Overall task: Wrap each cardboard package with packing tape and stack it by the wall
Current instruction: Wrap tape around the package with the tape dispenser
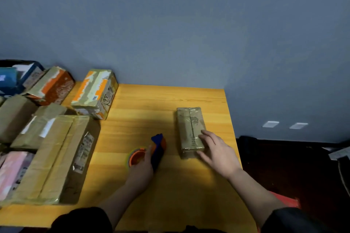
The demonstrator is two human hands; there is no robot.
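- Blue-grey wall (189, 24) backs a yellow wooden table (151, 195), seen from the head camera — the only view there is.
- Small cardboard package (190, 131) lies lengthwise toward the table's right side, glossy with tape, a dark seam running down its top.
- Right hand (217, 152) rests on the package's near right corner with fingers spread fairly flat over top and side, apparently steadying it rather than clasping it.
- Left hand (141, 169) grips the tape dispenser (151, 152), blue and orange with its roll just to the left, sitting on the table just left of the package and apart from it.
- Orange-and-white box (95, 93) stands at the wall; larger brown cartons (55, 159) crowd the table's left edge.
- Judged risks:
  - The package sits near the right edge — a sideways pull from the tape could slide it under that loose hold and off the table.
  - Tape laid over already slick tape may wrinkle or stick askew if the strip starts crooked.
  - Whether a free tape end is ready on the dispenser cannot be told; a lost end would stall the wrap.
  - Stacking space by the wall looks tight on the left, so a careless placement could topple a neighbour.
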